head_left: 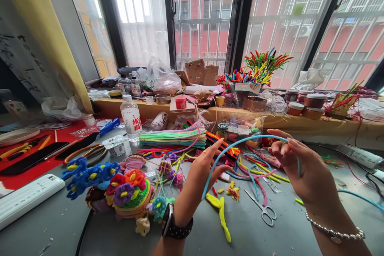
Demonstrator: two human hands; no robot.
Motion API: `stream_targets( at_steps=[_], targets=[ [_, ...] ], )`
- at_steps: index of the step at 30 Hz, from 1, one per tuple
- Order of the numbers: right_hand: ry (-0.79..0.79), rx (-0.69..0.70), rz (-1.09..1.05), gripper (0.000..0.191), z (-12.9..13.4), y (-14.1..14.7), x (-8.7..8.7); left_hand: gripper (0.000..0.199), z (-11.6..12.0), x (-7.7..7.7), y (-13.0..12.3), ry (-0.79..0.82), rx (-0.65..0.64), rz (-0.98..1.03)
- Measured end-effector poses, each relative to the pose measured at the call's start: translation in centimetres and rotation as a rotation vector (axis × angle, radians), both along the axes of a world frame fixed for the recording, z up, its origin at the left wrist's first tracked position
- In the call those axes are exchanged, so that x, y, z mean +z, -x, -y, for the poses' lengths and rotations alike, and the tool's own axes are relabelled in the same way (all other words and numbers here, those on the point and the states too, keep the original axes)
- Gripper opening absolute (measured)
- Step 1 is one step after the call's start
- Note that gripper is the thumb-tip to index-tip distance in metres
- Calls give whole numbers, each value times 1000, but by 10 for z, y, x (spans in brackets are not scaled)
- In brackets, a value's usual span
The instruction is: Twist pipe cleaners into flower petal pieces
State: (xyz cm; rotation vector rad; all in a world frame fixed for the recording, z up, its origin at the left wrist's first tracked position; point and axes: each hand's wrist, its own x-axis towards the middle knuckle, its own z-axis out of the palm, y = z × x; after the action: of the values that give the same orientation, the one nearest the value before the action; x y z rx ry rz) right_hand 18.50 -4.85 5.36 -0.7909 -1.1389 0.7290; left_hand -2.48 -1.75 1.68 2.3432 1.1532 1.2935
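Note:
A light blue pipe cleaner (240, 142) arches between my two hands above the table. My right hand (306, 168) pinches it near one end between thumb and fingers, and a short tail hangs by the palm. My left hand (204, 170) has its thumb and index finger apart, with the pipe cleaner's other end running across it. Below lie a yellow pipe-cleaner piece (221, 212), small scissors (264, 210) with silver handles, and some red and yellow scraps (233, 192). Left of my left hand are fuzzy blue flowers (90, 176) and a striped round pot (136, 200) with orange and purple flowers.
Bundled pastel pipe cleaners (172, 138) lie behind my hands, beside a white-labelled bottle (131, 118). A white power strip (30, 200) and tools on a red mat (18, 176) occupy the left. Jars (314, 106) and a box of colourful stems (247, 88) line the window ledge.

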Motion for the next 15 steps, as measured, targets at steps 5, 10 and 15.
stream_targets(
  at_steps=[5, 10, 15],
  targets=[
    [136, 38, 45, 25, 0, 0, 0, 27, 7, 7, -1, 4, -61, 266],
    [258, 232, -59, 26, 0, 1, 1, 19, 4, 8, 1, 167, -74, 477],
    [224, 303, -99, 36, -6, 8, -6, 24, 1, 4, -7, 485, -146, 543]
  ],
)
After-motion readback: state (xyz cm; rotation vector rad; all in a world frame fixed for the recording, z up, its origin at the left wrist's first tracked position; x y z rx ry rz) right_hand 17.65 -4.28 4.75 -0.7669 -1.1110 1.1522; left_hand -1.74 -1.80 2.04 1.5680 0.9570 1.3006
